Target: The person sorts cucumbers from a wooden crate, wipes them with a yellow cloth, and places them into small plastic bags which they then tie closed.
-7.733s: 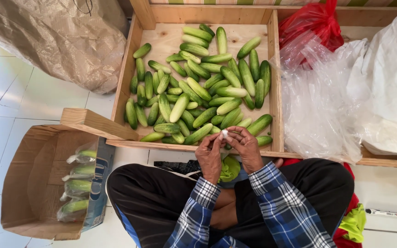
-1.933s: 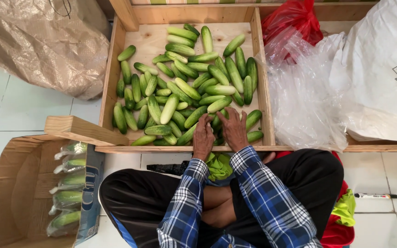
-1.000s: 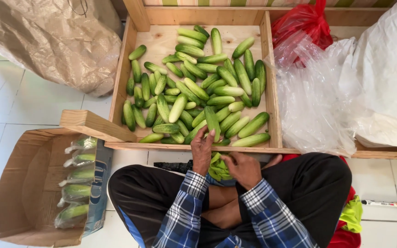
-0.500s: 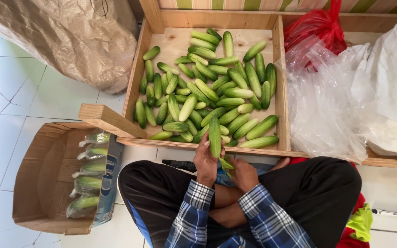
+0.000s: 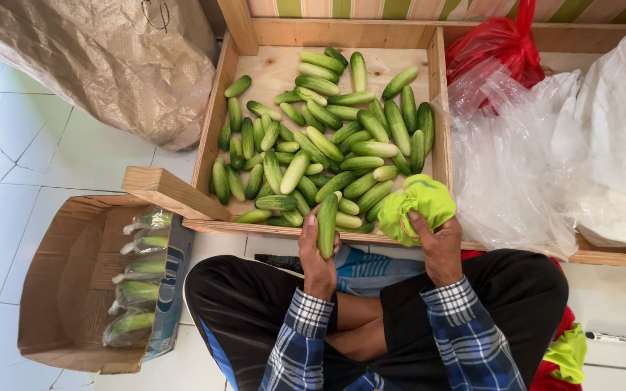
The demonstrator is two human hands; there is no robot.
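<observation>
Cucumber [image 5: 327,224] upright in left hand [image 5: 316,253], fingers wrapped round lower half, tip pointing toward crate; held just over near rim of wooden crate [image 5: 215,130], above the lap. Half a second ago same cucumber held closer to the pile, right hand low beside it; now lifted clear and drawn toward the body.

Right hand [image 5: 440,242] closed on bunched yellow-green cloth [image 5: 418,206] — raised beside the cucumber, just apart from it, not touching. A second ago cloth lying in lap under both hands; now up at crate-rim level. Judged: one cucumber singled out from the heap, cloth brought up to meet it — wiping step about to begin, not yet started.

Pile of loose cucumbers [image 5: 320,137] filling most of crate floor, bare wood showing at far left corner. Loose wooden block [image 5: 175,192] resting across near left corner of crate.

Cardboard box [image 5: 59,289] on tiled floor at person's left, open; several clear bags of cucumbers [image 5: 135,289] stacked along its right inner wall. Judged: part of the batch already bagged, bulk of the pile unprocessed.

Right of crate: crumpled clear plastic bags [image 5: 516,159], red plastic bag [image 5: 494,47] behind them. Brown sack [image 5: 103,58] at upper left. Person seated cross-legged, plaid sleeves.
</observation>
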